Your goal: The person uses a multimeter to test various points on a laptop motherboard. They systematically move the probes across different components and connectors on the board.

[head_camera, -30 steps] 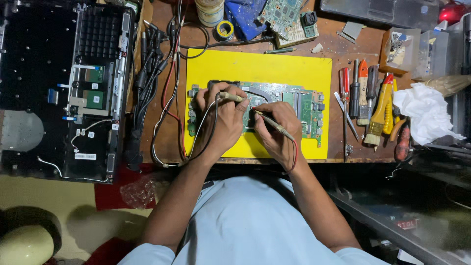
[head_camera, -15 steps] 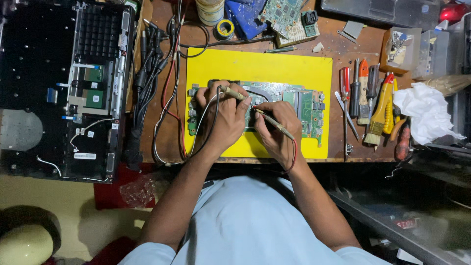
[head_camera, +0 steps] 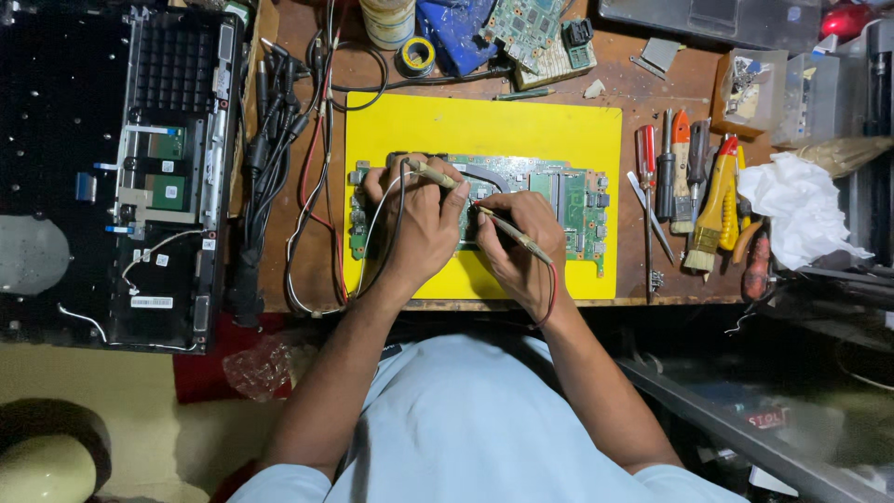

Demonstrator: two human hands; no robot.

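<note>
Change: over the last second we saw almost none; both hands sat on the board at frame centre as before, the left probe tip edging only slightly along the board's upper edge.
Reading: to us that looked like steady probing of one area, not a shift to a new spot.
Left hand: fingers curled together and clamped on a pale test probe, its tip pointing right.
Right hand: fingers pinched shut on a second probe, held like a pen, tip down on the board; a red lead looped by the wrist.
Circuit board: green, lying flat on the yellow mat at centre frame, right end showing.
Right of mat: screwdrivers, a brush, crumpled white tissue.
Left of frame: an opened laptop chassis and a bundle of black cables.
Top: a tape roll and another bare board.
Hidden: the hands covered the board's middle, so we could not tell which contacts the tips touched.
Cut off: the leads ran off left to a meter we never saw.
Hard to read: components too small to name.
</note>
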